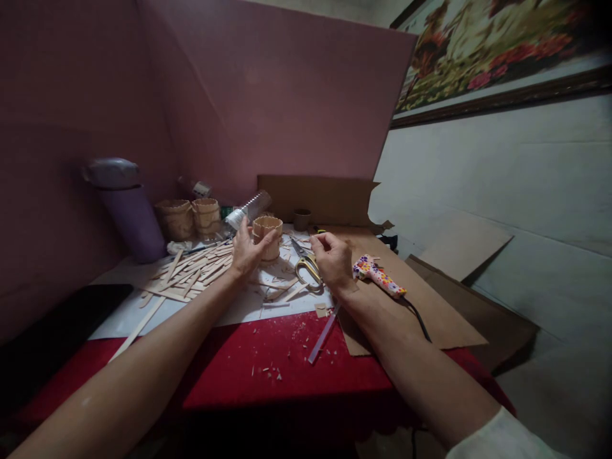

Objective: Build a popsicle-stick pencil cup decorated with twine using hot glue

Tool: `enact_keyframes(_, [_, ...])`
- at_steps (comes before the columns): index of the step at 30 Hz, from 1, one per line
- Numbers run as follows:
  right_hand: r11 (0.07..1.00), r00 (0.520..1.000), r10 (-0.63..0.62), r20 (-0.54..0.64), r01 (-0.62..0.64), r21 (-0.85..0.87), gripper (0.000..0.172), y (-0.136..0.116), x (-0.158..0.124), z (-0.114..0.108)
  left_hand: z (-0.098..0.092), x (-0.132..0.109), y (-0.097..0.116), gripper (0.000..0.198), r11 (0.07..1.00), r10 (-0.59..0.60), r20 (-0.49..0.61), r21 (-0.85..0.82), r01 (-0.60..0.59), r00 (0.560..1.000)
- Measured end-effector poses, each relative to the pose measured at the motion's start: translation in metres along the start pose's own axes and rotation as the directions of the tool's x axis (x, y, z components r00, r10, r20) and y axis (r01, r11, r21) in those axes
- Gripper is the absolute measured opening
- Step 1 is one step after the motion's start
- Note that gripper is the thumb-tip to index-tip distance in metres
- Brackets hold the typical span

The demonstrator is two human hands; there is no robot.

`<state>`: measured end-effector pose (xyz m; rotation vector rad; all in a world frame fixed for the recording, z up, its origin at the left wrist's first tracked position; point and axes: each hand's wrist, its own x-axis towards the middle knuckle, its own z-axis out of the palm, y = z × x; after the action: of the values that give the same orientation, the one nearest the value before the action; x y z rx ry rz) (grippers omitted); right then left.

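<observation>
My left hand (248,252) is wrapped round a small round cup (268,225) of pale wooden sticks with a jagged rim. The cup stands upright, its left side hidden by my fingers. To its right, my right hand (333,260) is closed in a pinch, and whatever may be in the fingertips is too small to make out. Between my hands lie scissors (308,266) with yellow-edged handles. A flower-patterned glue gun (380,275) rests on cardboard right of my right hand. A clear glue stick (324,336) lies nearer the front edge.
Many flat wooden sticks (191,280) are heaped on white paper at the left. Behind them stand two wooden-stick cups (206,218), a tilted plastic bottle (248,209) and a purple flask (131,217). Wood scraps litter the red cloth (229,370). Cardboard (315,197) stands at the back.
</observation>
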<state>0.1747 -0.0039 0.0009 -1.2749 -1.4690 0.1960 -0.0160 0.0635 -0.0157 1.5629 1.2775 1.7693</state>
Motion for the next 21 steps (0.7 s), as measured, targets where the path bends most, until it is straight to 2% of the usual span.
enact_keyframes(3, [0.927, 0.988, -0.011, 0.152, 0.068, -0.369, 0.026, -0.007, 0.003, -0.011, -0.003, 0.003, 0.002, 0.078, 1.0, 0.012, -0.059, 0.006, -0.011, 0.998])
enact_keyframes(6, [0.81, 0.956, 0.05, 0.288, 0.129, -0.572, 0.021, -0.005, 0.001, -0.012, -0.007, 0.007, 0.003, 0.071, 0.997, 0.048, -0.128, -0.053, -0.055, 0.991])
enact_keyframes(8, [0.782, 0.94, 0.09, 0.328, 0.137, -0.609, 0.021, 0.0, -0.001, -0.009, -0.01, 0.01, 0.004, 0.066, 0.994, 0.06, -0.179, -0.081, -0.076, 0.982])
enact_keyframes(14, [0.788, 0.907, 0.151, 0.393, 0.129, -0.602, 0.016, 0.007, -0.005, -0.002, -0.02, 0.021, 0.015, 0.042, 0.99, 0.12, -0.296, -0.041, -0.138, 0.947])
enact_keyframes(16, [0.77, 0.898, 0.165, 0.407, 0.14, -0.622, 0.019, 0.006, -0.006, -0.001, -0.024, 0.023, 0.022, 0.027, 0.984, 0.164, -0.276, -0.019, -0.176, 0.947])
enact_keyframes(18, [0.758, 0.889, 0.175, 0.423, 0.152, -0.634, 0.023, 0.006, -0.006, -0.002, -0.027, 0.022, 0.032, 0.011, 0.981, 0.18, -0.193, -0.038, -0.191, 0.965])
enact_keyframes(21, [0.772, 0.891, 0.167, 0.421, 0.147, -0.618, 0.029, 0.007, -0.005, -0.003, -0.029, 0.015, 0.046, 0.01, 0.975, 0.194, -0.004, -0.105, -0.194, 0.981])
